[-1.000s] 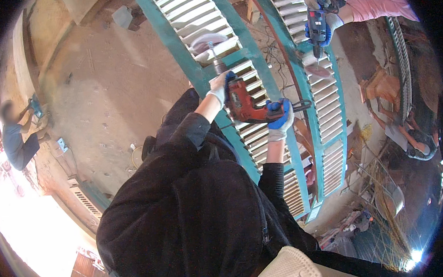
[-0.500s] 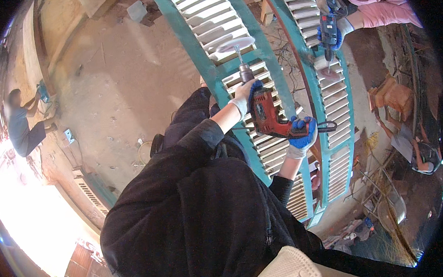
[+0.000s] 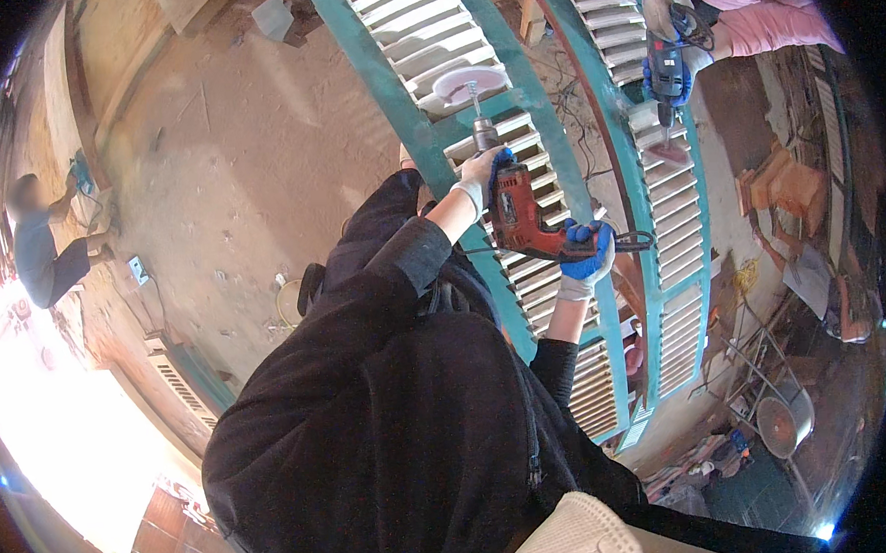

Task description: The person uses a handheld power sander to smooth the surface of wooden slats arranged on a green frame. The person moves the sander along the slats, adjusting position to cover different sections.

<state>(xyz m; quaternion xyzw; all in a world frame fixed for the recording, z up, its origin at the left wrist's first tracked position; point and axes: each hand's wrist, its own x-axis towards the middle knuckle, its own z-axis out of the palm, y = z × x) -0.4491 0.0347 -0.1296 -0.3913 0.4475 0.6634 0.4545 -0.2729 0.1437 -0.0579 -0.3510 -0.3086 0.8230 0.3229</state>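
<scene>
Both hands clamped the red drill (image 3: 520,217) at upper centre: left hand (image 3: 479,169) on its front, right hand (image 3: 587,254) on the handle. Its sanding disc (image 3: 468,85) sat on the teal shutter (image 3: 564,300); tilting could have gouged a slat.

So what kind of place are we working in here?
Likely a woodworking or restoration yard: teal louvred wooden shutters laid flat, a red power drill with a sanding disc in gloved hands, bare dirt floor.
</scene>
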